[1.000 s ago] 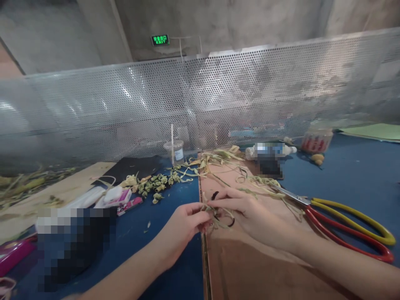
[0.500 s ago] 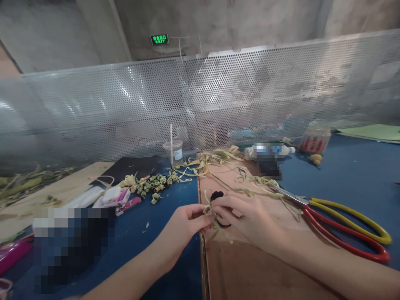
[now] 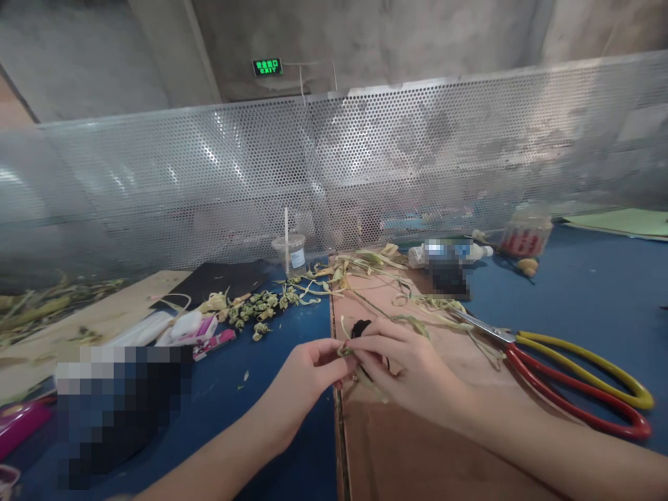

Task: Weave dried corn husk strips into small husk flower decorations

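Note:
My left hand is closed, thumb and forefinger pinching a pale green plant strip that looks looped or folded. Against it, my right hand has its fingers bent round the same strip, fingertips meeting those of the left. One end of the strip sticks up past the fingers; the part between the fingertips is hidden. Just behind the right fingers lies a black fuzzy thing, partly covered, whose kind I cannot make out. Both hands are above the left edge of a brown board.
Large scissors with red and yellow handles lie right. Loose strips cover the board's far end. Small green knotted pieces are heaped left, near a lidded cup with a straw. A bottle and jar stand farther back.
The right fingers have shifted slightly left and closed in on the left fingertips, covering more of the strip. My left hand has hardly moved.

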Available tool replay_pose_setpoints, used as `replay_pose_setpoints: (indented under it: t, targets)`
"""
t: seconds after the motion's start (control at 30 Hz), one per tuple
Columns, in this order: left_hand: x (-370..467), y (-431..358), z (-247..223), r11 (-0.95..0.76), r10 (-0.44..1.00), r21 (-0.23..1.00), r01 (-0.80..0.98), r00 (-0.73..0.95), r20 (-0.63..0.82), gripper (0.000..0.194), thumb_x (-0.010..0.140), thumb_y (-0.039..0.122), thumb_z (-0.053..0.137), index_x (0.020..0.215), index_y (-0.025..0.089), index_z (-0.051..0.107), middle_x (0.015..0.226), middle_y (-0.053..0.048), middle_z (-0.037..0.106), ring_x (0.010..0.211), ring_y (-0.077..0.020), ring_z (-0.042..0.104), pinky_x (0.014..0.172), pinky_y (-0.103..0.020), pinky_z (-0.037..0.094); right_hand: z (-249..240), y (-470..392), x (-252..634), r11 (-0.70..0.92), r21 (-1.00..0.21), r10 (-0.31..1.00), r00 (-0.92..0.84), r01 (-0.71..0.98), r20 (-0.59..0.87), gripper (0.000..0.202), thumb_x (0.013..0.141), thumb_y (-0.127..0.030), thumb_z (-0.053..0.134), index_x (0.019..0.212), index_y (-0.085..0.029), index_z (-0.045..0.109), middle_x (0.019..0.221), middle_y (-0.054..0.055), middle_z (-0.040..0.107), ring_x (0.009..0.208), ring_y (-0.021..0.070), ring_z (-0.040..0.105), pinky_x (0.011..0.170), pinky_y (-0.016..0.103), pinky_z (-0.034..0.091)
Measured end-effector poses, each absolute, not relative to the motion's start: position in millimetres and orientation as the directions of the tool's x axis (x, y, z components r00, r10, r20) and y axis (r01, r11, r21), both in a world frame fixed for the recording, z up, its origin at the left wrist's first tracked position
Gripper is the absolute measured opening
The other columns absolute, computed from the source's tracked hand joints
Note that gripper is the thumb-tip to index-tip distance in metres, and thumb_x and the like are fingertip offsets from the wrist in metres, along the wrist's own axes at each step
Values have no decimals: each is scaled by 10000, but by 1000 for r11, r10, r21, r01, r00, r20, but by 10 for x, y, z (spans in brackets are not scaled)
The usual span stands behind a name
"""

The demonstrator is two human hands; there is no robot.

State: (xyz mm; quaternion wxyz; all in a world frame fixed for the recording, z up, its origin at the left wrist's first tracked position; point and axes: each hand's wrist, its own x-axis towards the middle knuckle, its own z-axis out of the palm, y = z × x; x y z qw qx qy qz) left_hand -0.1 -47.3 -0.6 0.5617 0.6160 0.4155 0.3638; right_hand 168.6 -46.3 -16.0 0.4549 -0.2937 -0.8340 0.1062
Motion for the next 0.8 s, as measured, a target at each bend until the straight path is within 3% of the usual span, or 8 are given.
replay_pose_setpoints:
  t: [0.1,0.27,0.5,0.6,0.7,0.8]
  targets:
    - [-3,-477,-8,-11,919,994,113,393,-34,128,713,244,586,776,151,648,658,6,555,634,-121,447,611,-231,330,-134,-468,1699,790,-471,609,-418,392,674,204,843,-122,425,972,-176,573,871,55,595,800,130,562,706,259,472]
    - [4,-468,-21,-5,923,997,78,385,-25,199,704,241,602,887,166,622,738,-10,608,712,-146,514,651,-238,367,-134,-463,1713,765,-496,641,-414,410,647,136,858,-152,426,920,-190,540,837,36,593,785,126,551,694,258,459]
    - [15,-466,18,-11,941,993,114,337,-29,145,666,229,626,782,159,576,682,6,572,653,-132,496,627,-238,367,-172,-424,1701,778,-479,624,-410,406,665,162,834,-135,445,899,-189,584,832,44,580,756,132,558,686,273,476]
    - [11,-461,10,-9,934,999,36,357,-4,111,729,253,543,765,156,584,687,1,545,640,-127,472,627,-247,370,-146,-438,1702,774,-496,629,-398,392,667,182,842,-150,438,910,-185,603,852,52,579,770,133,557,699,277,482]
    - [-1,-451,-14,21,923,998,-66,386,6,200,793,288,449,770,148,591,701,-21,537,663,-139,469,631,-260,376,-119,-458,1707,779,-513,626,-403,360,667,209,841,-141,431,929,-181,616,875,59,576,790,134,557,706,276,485]
    - [-9,-446,-21,21,924,997,-68,382,6,213,803,310,460,758,148,592,709,-24,532,688,-145,471,642,-262,378,-112,-462,1706,769,-530,639,-389,358,664,229,842,-151,433,962,-198,623,895,60,577,797,138,563,702,284,486]
